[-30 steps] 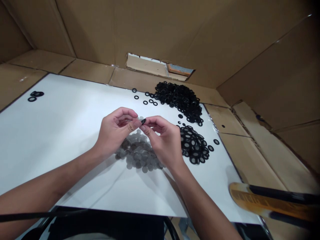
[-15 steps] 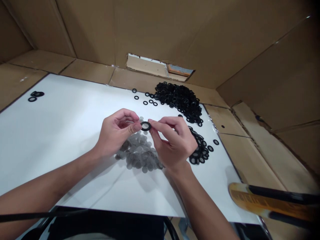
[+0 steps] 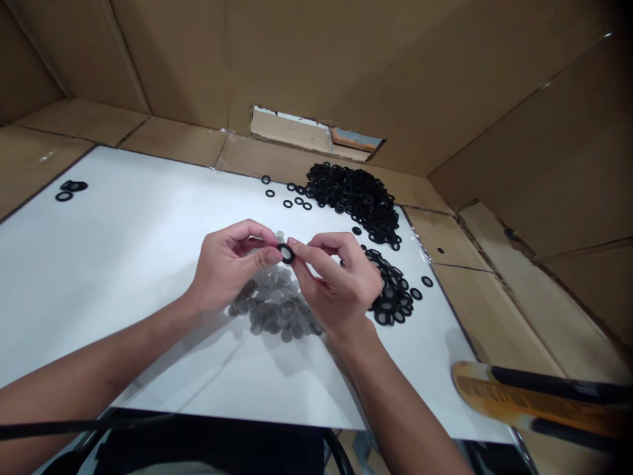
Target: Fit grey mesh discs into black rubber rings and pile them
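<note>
Between both hands, over the table, is a black ring-shaped washer (image 3: 285,253) with a pale grey centre. My left hand (image 3: 230,260) pinches its left edge with thumb and forefinger. From the other side, the fingertips of my right hand (image 3: 341,277) close on its right edge. Below the hands lies a heap of small round grey discs (image 3: 277,307), partly hidden by the fingers. To the right, beside my right hand, sits a pile of black washers with grey centres (image 3: 393,297). A larger heap of black rings (image 3: 351,194) stands at the far edge.
The white tabletop (image 3: 123,264) is bordered by cardboard walls (image 3: 346,59) with a cut-out slot (image 3: 291,132). A few black rings (image 3: 64,196) lie at the far left. A yellow-and-black object (image 3: 519,399) juts in at the lower right.
The washer has tilted and shifted slightly left and down between the fingertips. My right hand has moved a little left; my left hand stays almost in place.
</note>
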Demonstrator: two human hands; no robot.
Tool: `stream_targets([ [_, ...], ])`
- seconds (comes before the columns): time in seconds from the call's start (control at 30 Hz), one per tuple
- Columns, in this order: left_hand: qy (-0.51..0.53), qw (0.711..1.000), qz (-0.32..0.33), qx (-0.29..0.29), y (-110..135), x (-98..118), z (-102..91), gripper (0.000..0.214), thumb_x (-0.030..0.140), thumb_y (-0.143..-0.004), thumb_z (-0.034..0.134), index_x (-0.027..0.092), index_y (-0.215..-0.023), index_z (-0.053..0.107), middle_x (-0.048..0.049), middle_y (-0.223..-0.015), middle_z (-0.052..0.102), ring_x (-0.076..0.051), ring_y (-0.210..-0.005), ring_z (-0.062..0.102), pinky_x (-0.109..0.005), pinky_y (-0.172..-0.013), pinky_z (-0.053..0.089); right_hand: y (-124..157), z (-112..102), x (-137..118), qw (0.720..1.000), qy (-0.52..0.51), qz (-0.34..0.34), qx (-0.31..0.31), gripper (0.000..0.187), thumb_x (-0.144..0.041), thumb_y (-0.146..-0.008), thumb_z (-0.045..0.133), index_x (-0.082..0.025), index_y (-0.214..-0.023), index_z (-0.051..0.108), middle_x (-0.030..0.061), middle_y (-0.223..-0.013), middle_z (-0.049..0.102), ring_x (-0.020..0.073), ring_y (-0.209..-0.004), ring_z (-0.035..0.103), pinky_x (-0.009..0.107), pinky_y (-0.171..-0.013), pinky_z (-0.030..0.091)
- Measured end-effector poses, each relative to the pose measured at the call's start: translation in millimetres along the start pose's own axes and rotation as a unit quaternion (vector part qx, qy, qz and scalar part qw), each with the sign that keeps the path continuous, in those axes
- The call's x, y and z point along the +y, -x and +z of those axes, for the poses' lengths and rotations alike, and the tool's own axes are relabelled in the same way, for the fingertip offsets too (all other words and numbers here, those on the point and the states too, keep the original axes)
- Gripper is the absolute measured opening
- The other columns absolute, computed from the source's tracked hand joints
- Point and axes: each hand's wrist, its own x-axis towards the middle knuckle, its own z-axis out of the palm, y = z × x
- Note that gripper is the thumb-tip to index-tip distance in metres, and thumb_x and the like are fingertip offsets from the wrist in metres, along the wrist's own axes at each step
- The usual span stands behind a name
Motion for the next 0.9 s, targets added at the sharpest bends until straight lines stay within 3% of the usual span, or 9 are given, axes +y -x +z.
stream_targets([
  [0.17, 0.006, 1.0, 0.017, -0.009, -1.6, -2.4, -1.2, 0.024, 0.036, -0.072, 0.086, 0.018, -0.08, 0.072, -0.0015, -0.079, 0.069, -0.013, -0.072, 0.064, -0.023, -0.065, 0.053, -0.9, 3.9, 1.3, 0.998, 0.019, -0.04, 0.044, 0.01, -0.014, -0.083, 0.072, -0.025, -0.085, 0.074, -0.0007, -0.073, 0.065, 0.0079, -0.056, 0.055, 0.02, -0.05, 0.042],
  [0.5, -0.015, 1.0, 0.017, -0.009, -0.9, -4.6, -1.8, 0.015, 0.033, -0.078, 0.081, 0.021, -0.086, 0.077, -0.0026, -0.088, 0.074, -0.013, -0.077, 0.065, -0.022, -0.069, 0.052, -3.4, 2.5, -0.2, 0.998, 0.014, -0.025, 0.055, 0.011, -0.014, -0.085, 0.071, -0.024, -0.082, 0.071, -0.0002, -0.072, 0.062, 0.0082, -0.055, 0.053, 0.021, -0.051, 0.041],
  [0.8, 0.009, 1.0, -0.014, 0.012, -1.4, -6.7, 1.9, 0.017, 0.034, -0.079, 0.081, 0.02, -0.086, 0.077, -0.0036, -0.087, 0.077, -0.015, -0.08, 0.071, -0.026, -0.077, 0.058, -0.5, 0.9, 1.1, 0.999, 0.037, -0.019, 0.006, 0.012, -0.015, -0.088, 0.066, -0.025, -0.085, 0.072, 0.0007, -0.075, 0.066, 0.0096, -0.058, 0.053, 0.024, -0.053, 0.038],
  [0.9, -0.006, 1.0, -0.01, 0.026, -0.5, -4.3, 2.5, 0.017, 0.034, -0.08, 0.08, 0.019, -0.087, 0.076, -0.0037, -0.086, 0.077, -0.016, -0.08, 0.071, -0.026, -0.076, 0.058, -3.3, -0.7, -2.7, 0.999, -0.003, 0.038, -0.037, 0.013, -0.016, -0.089, 0.062, -0.025, -0.084, 0.07, 0.0011, -0.078, 0.066, 0.0101, -0.059, 0.055, 0.024, -0.054, 0.04],
])
